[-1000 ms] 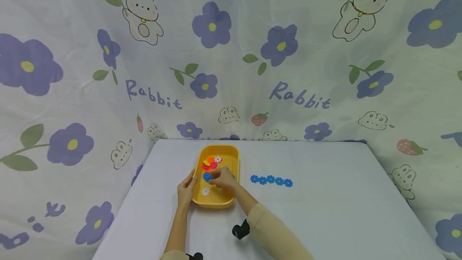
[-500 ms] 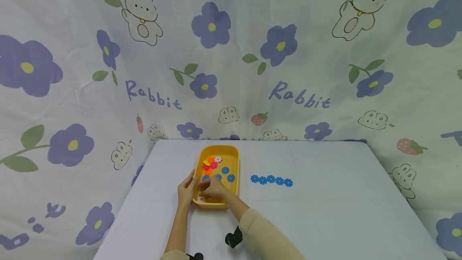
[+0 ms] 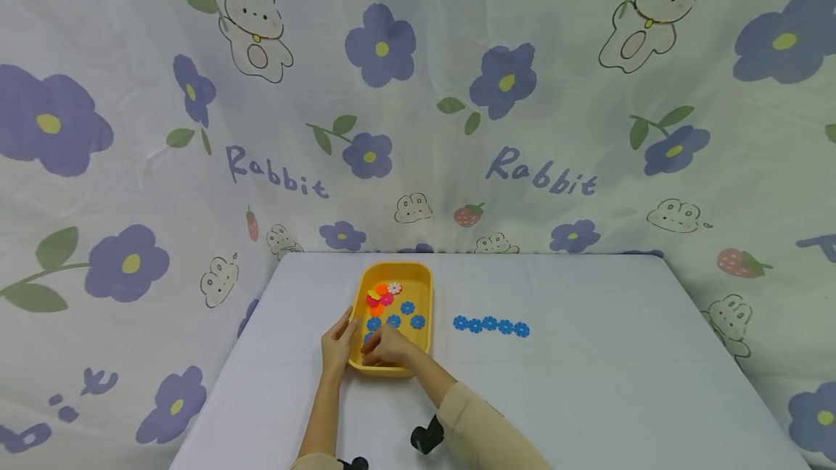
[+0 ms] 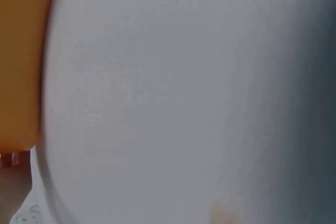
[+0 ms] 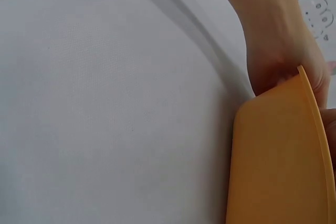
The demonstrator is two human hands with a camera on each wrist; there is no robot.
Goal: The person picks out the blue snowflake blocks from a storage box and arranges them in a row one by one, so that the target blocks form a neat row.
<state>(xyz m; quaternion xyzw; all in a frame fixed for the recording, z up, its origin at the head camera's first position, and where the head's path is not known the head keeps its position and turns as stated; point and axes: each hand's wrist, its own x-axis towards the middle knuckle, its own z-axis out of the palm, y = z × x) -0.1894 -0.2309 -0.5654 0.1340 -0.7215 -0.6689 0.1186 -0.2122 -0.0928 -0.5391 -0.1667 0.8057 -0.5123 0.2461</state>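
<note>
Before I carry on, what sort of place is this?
Probably a small indoor booth set up for tabletop work: a rabbit-and-flower cloth hangs behind and beside a white table, which holds a yellow tray and a row of blue pieces.

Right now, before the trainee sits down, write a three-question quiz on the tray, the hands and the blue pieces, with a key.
1. True or false: the left hand holds the yellow tray by its left side.

2. How many blue pieces form the row on the white table, to the right of the tray?
A) three
B) five
C) eight

3. Which hand reaches into the tray?

Key:
1. True.
2. B, five.
3. The right hand.
</note>
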